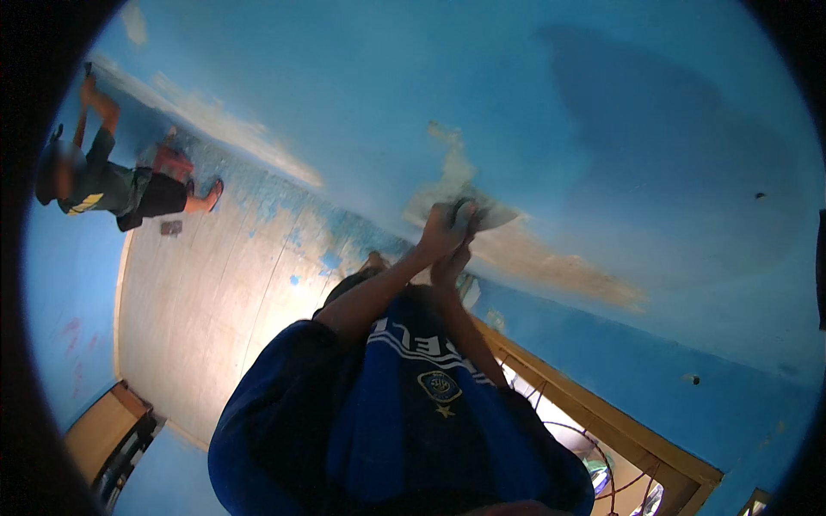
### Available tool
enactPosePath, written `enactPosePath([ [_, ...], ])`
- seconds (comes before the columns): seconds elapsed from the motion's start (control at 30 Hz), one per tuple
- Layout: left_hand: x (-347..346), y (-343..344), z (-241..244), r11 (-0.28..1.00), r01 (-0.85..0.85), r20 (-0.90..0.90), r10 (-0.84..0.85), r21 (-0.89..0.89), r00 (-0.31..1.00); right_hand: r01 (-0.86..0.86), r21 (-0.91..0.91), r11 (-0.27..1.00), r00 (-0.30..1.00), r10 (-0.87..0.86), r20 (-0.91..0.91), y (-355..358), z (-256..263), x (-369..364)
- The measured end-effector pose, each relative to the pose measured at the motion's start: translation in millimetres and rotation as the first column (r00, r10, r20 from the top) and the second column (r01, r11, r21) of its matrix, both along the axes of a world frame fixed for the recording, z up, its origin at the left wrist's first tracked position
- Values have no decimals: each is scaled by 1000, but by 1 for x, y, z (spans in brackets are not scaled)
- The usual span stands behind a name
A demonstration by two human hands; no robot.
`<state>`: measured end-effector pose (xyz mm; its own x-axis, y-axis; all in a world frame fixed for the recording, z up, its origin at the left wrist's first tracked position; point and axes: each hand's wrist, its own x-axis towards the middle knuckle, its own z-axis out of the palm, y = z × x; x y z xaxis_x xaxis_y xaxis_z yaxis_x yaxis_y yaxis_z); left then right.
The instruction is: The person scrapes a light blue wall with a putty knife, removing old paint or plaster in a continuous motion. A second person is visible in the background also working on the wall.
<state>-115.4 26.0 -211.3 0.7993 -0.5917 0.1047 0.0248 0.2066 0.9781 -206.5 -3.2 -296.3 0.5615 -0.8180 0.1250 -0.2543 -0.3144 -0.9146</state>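
Note:
Both my hands are together against the blue painted wall [400, 84]. My left hand [444, 227] is closed on a wide-bladed scraper [495, 218], whose grey blade lies along the wall; motion blurs its edges. Just below, my right hand [452, 261] is closed around what looks like the lower part of the same tool, mostly hidden by fingers. Around the blade the paint is gone in a pale patch [452, 161], and a tan bare strip [561, 267] runs off to the right.
Another person [110, 174] at the far left reaches up to the wall. A red object [173, 162] and a small block [171, 228] are near that person on the floor [213, 277], which bears blue paint flakes. At lower right is a wood-framed window [600, 426] with metal grille.

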Motion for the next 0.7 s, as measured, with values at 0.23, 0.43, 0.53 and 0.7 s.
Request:
enactPosePath([
  [0.23,-2,6,-5,992,-8,-105,21,124,994,-15,-79,997,998,10,-64,15,15,6],
  [0.43,6,4,-1,986,54,-116,-36,155,993,29,71,997,999,-28,-16,17,24,13],
  [0.53,3,-3,-23,997,45,-145,-35,66,989,17,126,992,1000,-15,-13,8,-1,11],
  [0.7,25,-6,-52,988,23,-81,-10,155,997,41,-116,992,999,-43,-18,10,-25,39],
])
